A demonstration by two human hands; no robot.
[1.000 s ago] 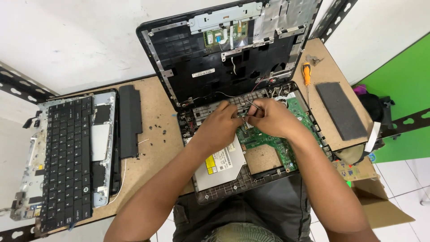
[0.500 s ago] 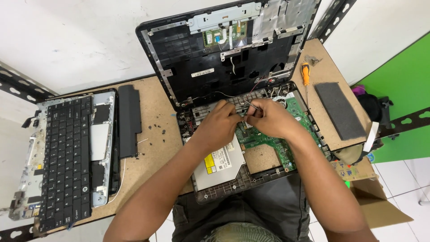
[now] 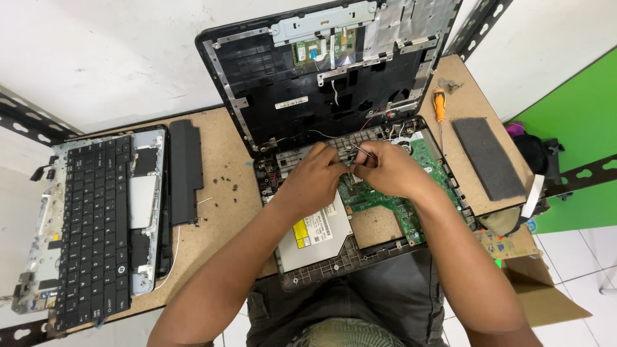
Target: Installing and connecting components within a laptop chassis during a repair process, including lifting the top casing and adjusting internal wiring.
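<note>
**Two hands pinched together over an opened laptop base**

The left hand (image 3: 315, 177) and right hand (image 3: 389, 170) meet at the centre of the view, fingers curled in and nearly touching each other over the opened laptop base (image 3: 360, 212). The right hand pinches a thin metal tool (image 3: 361, 151), probably tweezers, whose tip points toward 10 o'clock; the left hand's fingertips press down on the parts just beside it. What the left hand grips, if anything, cannot be told, as the fingers hide it. Under the hands lie the green circuit board (image 3: 411, 212) at 4 o'clock from them and the silver optical drive (image 3: 315, 234) at 6 o'clock.

The laptop's stripped lid (image 3: 321, 83) stands open at 12 o'clock. All rests on a brown chipboard bench (image 3: 225, 212). At 9 o'clock lie a removed keyboard panel (image 3: 96, 218) and, beside it, a long black battery (image 3: 185, 170), with small dark screws (image 3: 225, 180) scattered between battery and laptop. At 2 o'clock an orange-handled screwdriver (image 3: 439, 109) lies near a grey foam pad (image 3: 488, 157). Beyond the bench are a white wall (image 3: 96, 58), a green wall (image 3: 578, 128) at 3 o'clock, and a cardboard box (image 3: 546, 295) at 4 o'clock.
</note>
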